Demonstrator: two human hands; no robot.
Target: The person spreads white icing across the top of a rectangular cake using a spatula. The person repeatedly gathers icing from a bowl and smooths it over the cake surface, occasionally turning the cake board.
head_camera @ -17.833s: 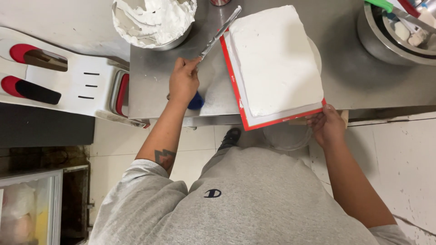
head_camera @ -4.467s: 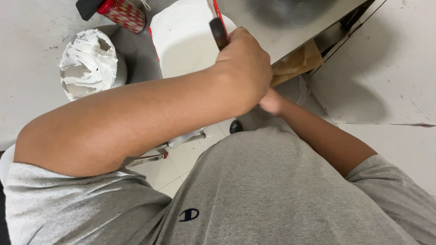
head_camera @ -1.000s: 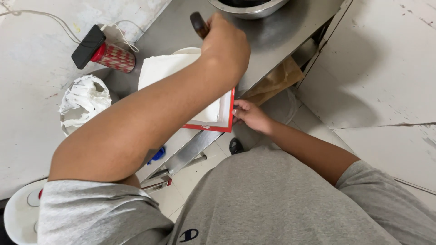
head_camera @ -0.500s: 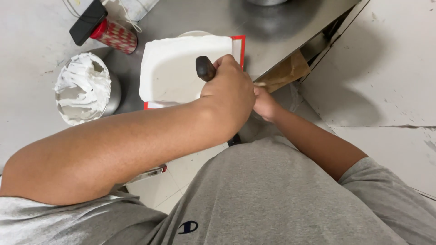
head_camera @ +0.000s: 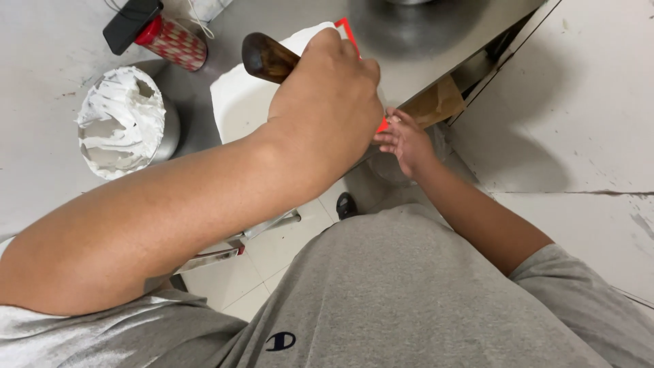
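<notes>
Steel table (head_camera: pixel 286 20): left hand (head_camera: pixel 327 102) around dark handle (head_camera: pixel 267 58).

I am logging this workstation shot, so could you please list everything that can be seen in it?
Tool handle: one, dark brown wood, gripped in the left hand over the cake; blade hidden.
Frosted cake: one, white, on the steel table, mostly behind the hand.
Cake board: one, red, edge showing beneath the cake.
Bowl of cream: one, metal with white cream, left of the cake.
Can: one, red patterned, with a black object on its top end, top left.
Steel table: one, grey, top of view.
Shoe: one, black, on the tiled floor.
Left hand: closed on the handle.
Right hand: at the board's edge.
</notes>
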